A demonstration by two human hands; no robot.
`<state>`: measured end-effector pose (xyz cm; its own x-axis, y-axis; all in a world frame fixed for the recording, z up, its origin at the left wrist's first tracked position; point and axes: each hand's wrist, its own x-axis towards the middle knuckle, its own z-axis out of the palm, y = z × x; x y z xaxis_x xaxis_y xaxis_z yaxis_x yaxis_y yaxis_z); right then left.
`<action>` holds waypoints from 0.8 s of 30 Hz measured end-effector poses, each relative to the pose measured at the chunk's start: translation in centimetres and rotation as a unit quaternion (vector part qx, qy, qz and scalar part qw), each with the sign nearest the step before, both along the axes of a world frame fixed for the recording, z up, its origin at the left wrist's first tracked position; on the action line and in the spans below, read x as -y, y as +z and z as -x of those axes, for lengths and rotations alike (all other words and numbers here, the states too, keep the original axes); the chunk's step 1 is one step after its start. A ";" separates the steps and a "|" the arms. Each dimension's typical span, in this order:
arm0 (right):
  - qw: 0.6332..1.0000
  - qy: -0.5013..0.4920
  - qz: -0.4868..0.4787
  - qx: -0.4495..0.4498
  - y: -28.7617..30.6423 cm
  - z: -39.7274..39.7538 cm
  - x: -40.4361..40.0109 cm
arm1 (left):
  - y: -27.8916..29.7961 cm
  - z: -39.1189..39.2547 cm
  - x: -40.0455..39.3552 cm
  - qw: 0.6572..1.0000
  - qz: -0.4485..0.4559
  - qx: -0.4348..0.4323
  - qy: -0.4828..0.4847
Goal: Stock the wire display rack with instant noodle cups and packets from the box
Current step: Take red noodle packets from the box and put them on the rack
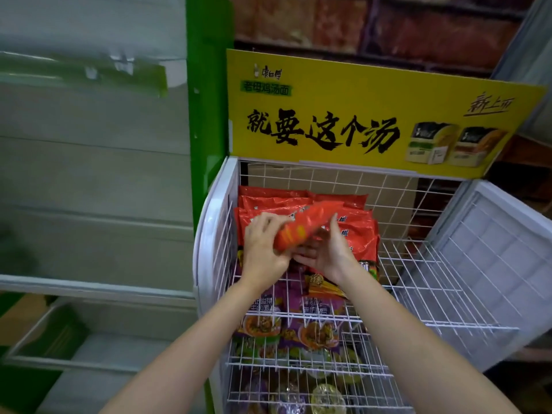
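Note:
A white wire display rack (433, 282) stands in front of me. Its top shelf holds a row of red noodle packets (349, 228) at the left. Both hands hold one more red noodle packet (307, 225), blurred, just above that row. My left hand (263, 249) grips its lower left end. My right hand (325, 255) supports it from below and from the right. Purple noodle packets (286, 321) fill the shelf below, and cups with clear lids (327, 398) show on the lowest shelf. The box is not in view.
A yellow sign (373, 115) with black lettering tops the rack. The right half of the top shelf is bare wire. A green post (206, 115) and grey shelving (89, 204) stand to the left. A brick wall is behind.

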<state>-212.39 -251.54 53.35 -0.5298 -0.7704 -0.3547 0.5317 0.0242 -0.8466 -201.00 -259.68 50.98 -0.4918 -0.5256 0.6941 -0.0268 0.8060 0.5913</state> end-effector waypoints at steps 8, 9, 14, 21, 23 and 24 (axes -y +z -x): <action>0.999 0.024 0.040 0.020 -1.1 0.5 -0.7 | -4.3 -2.4 0.7 0.972 0.145 0.181 0.034; 1.000 0.019 0.017 -0.011 -1.1 0.3 -0.6 | -4.3 -2.6 0.6 0.967 0.150 0.200 0.040; 0.998 -0.016 -0.013 -0.057 -1.7 0.0 0.6 | -4.5 -3.1 0.5 0.939 0.160 0.287 0.101; 0.923 0.019 -0.040 -0.381 2.6 -0.8 2.9 | -4.4 -3.4 0.2 0.928 0.099 0.357 0.035; 0.837 0.053 -0.105 -0.535 4.0 -1.1 4.2 | -4.2 -2.9 0.0 0.939 0.101 0.328 -0.011; 0.790 0.081 -0.142 -0.591 4.3 -1.3 4.8 | -4.1 -2.5 -0.2 0.943 0.094 0.319 -0.031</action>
<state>-211.08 -256.32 57.68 -0.5223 -0.8405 0.1438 -0.6562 0.2885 -0.6973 -198.51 -259.46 46.89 -0.8667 -0.3783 0.3252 -0.2769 0.9070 0.3173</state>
